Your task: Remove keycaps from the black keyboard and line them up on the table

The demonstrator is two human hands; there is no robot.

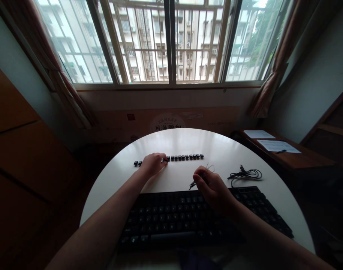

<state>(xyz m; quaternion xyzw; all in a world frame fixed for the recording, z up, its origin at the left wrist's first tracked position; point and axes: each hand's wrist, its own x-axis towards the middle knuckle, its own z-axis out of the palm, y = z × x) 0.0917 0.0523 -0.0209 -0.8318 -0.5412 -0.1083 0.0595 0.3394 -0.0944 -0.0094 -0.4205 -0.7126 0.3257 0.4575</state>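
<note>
A row of small black keycaps point(183, 157) runs across the white round table point(171, 140). My left hand point(152, 164) reaches over the left part of this row, its fingers closed on a keycap point(164, 160); it hides some of the others. Two keycaps point(138, 163) show to the left of the wrist. My right hand point(209, 182) is wrapped around a thin wire keycap puller point(210, 167), its wire loops sticking out above the fingers. Below both hands lies a black keyboard point(165, 217), with my forearms across it. Its top row is partly hidden.
A coiled black cable point(246, 173) lies on the table right of my right hand, by the keyboard's upper edge. At the right, a brown side table point(297, 159) holds papers point(278, 146) and a pen point(281, 151). Behind the table, a large cardboard box point(216, 116) stands under the window.
</note>
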